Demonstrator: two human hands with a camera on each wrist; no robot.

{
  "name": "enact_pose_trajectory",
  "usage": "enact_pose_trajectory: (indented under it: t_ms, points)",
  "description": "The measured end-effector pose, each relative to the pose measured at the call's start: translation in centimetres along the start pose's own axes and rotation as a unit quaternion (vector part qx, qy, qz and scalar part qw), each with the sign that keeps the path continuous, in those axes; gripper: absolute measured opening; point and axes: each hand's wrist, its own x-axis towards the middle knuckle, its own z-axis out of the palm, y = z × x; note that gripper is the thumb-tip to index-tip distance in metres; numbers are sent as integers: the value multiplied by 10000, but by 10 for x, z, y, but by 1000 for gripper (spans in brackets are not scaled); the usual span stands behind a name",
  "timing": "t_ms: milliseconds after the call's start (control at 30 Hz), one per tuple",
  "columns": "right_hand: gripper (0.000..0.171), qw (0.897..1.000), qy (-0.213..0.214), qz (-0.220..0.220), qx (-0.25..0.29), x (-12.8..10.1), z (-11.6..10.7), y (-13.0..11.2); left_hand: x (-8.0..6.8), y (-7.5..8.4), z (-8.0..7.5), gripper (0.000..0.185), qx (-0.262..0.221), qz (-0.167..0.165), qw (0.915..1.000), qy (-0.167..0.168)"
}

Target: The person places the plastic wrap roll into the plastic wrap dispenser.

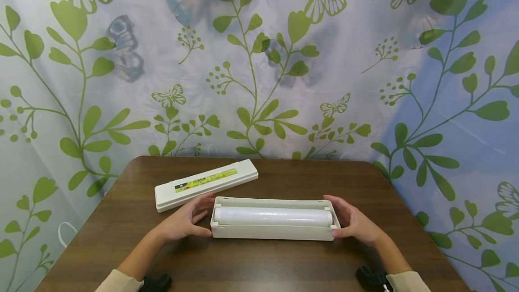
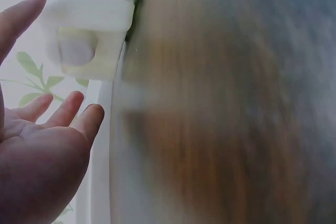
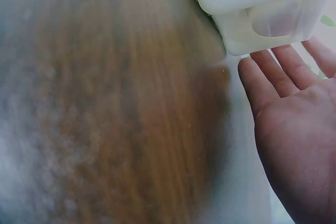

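Observation:
A white open dispenser box (image 1: pixel 275 232) lies lengthwise on the brown table (image 1: pixel 259 265) with a roll of clear film (image 1: pixel 272 216) inside it. My left hand (image 1: pixel 187 221) is at the box's left end, fingers straight and spread, thumb at the front corner. My right hand (image 1: pixel 353 222) is at the right end, fingers relaxed along the end wall. The left wrist view shows my left hand (image 2: pixel 42 150) open beside the box's end (image 2: pixel 86 30). In the right wrist view my right hand (image 3: pixel 294 124) is open below the box's end (image 3: pixel 262 11).
The box's white lid (image 1: pixel 206 183), with a green and yellow label, lies on the table behind and to the left of the box. A cloth backdrop (image 1: pixel 259 57) printed with leaves and butterflies hangs behind the table. A white cable (image 1: pixel 65 233) hangs off the left.

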Motion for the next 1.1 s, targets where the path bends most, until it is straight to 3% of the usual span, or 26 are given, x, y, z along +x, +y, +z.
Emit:
enact_pose_trajectory:
  t_ms: [700,1100]
  points:
    - [93,10000,-72,-19,-3,1,3,0,-21,1,-20,99,297,53,9992,266]
    - [91,9999,-124,-52,71,4,3,0,-28,2,-40,77,294,661,9972,186]
